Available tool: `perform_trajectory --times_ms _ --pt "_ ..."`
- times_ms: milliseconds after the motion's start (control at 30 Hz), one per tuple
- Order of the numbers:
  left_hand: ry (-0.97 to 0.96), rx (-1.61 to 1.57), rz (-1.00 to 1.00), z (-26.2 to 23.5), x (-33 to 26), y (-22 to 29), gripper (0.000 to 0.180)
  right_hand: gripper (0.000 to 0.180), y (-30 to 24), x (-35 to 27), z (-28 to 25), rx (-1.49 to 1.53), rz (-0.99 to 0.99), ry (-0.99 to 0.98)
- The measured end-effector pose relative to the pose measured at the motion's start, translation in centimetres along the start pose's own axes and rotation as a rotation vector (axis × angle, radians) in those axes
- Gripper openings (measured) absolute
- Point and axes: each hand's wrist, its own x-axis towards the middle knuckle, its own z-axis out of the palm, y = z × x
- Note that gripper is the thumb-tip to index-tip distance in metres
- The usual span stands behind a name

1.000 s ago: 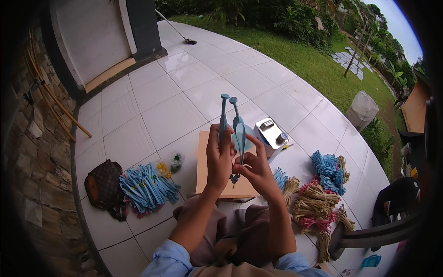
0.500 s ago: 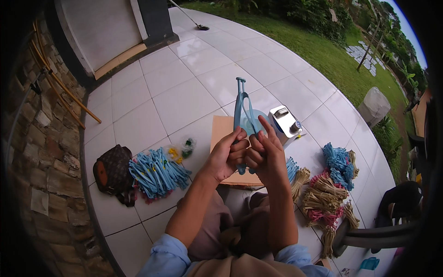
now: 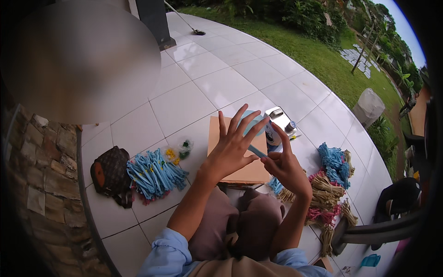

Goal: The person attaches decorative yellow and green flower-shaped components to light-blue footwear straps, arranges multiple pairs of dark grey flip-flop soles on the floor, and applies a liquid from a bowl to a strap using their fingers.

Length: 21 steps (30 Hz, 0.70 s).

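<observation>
My left hand [image 3: 229, 150] is held up with its fingers spread, the thumb close to a blue strap [image 3: 256, 150]. Between the thumb and bent fingers of my right hand [image 3: 290, 171] the end of that strap is pinched, while the index finger points up. Much of the strap is hidden behind my hands. Below them lies a tan cardboard sheet [image 3: 244, 174] in front of my knees. A light-blue round dish [image 3: 253, 125] sits at its far side, partly covered by my left fingers. Beside the dish stands a metal can [image 3: 281, 119] with a capped spout.
At left are a brown patterned bag [image 3: 110, 171], a pile of blue straps [image 3: 154, 173] and small clear bags of yellow and green pieces [image 3: 177, 151]. Tan bundles [image 3: 325, 191] and blue bundles [image 3: 333, 161] lie at right. A blurred patch covers the upper left.
My hands were together around an upright looped blue strap. They have moved apart; my left hand has spread its fingers, and the strap now slants low from my right hand.
</observation>
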Motion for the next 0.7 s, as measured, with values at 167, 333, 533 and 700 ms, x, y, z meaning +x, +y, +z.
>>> perform_trajectory --times_ms 167,333,533,700 --pt "-0.188 -0.43 0.084 3.0 1.0 -1.8 0.027 0.069 -1.3 -0.3 -3.0 -0.102 -0.094 0.175" --pt "0.015 -0.764 -0.155 5.4 2.9 0.0 0.025 0.057 2.3 1.4 -5.6 0.57 -0.424 0.69" --pt "0.177 -1.319 -0.392 7.9 3.8 1.2 0.024 0.071 6.4 2.2 1.6 0.52 -0.153 0.265" --pt "-0.134 -1.388 -0.468 6.8 4.2 1.9 0.045 0.067 5.6 3.2 2.3 0.157 -0.202 0.541"
